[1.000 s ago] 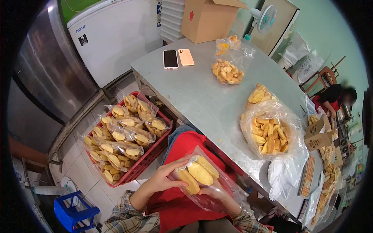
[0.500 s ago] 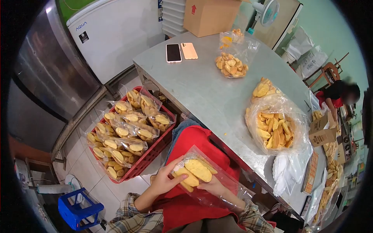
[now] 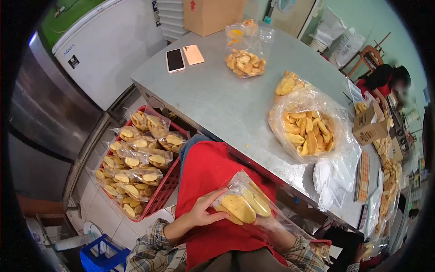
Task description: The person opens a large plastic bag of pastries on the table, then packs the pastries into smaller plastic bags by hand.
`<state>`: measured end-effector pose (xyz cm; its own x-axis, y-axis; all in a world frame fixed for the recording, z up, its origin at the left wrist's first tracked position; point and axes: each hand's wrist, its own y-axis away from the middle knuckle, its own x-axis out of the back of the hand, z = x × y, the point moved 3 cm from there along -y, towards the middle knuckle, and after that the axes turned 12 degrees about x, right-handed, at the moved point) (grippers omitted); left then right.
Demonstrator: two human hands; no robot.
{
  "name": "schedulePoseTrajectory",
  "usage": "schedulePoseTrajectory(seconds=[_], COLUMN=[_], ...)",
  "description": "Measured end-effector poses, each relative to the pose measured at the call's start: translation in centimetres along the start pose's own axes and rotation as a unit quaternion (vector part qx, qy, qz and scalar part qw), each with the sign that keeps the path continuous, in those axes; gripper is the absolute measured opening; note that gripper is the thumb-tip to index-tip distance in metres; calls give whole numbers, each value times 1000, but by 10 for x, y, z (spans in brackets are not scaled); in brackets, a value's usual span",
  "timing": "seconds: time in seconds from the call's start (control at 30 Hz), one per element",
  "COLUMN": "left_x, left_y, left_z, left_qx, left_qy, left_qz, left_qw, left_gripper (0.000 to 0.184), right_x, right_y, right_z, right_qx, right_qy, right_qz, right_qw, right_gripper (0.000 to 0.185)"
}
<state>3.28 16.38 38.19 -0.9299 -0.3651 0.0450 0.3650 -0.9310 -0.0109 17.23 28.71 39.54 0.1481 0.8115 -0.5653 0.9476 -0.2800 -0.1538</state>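
A clear plastic bag with several long yellow slices [image 3: 239,207] lies over the red apron, between my hands. My left hand [image 3: 206,211] is closed on its left end, thumb near the slices. My right hand [image 3: 272,229] holds the bag from below and the right, its fingers partly hidden behind the plastic. To the right on the metal table [image 3: 195,97] sits a large open plastic bag of slices [image 3: 310,133]. Beside my lap on the left, a red crate [image 3: 158,195] is filled with several packed bags of slices [image 3: 136,156].
Two phones [image 3: 175,60], a smaller bag of pieces [image 3: 245,62] and a cardboard box [image 3: 213,16] are on the table. White plastic bags [image 3: 333,179] lie near its front edge. A blue stool [image 3: 104,255] stands lower left. Another person [image 3: 385,81] works at far right.
The view has shifted to the right. The held bag has been turned and tilted in my hands, so its slices lie differently; both hands keep hold of it.
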Motion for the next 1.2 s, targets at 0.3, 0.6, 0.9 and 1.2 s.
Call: schedulePoseTrajectory(seconds=[0.3,0.6,0.9,1.2], left_x=[-23,-22,-16,-27], left_y=[-46,-37,-43,-40], left_z=[14,1,-3,-28], left_qx=[31,136,55,113], left_qy=[106,110,28,37], left_qz=[-77,-119,-86,123], left_qw=[991,977,994,985], left_gripper=[63,73,70,67], right_x=[28,14,43,65], right_y=[28,35,18,-9], right_z=[-5,15,26,16], right_qx=[-120,-151,-150,7], right_qy=[81,-193,-114,423], right_qz=[19,133,13,-132], right_qw=[989,960,982,896], right_gripper=[87,84,86,74])
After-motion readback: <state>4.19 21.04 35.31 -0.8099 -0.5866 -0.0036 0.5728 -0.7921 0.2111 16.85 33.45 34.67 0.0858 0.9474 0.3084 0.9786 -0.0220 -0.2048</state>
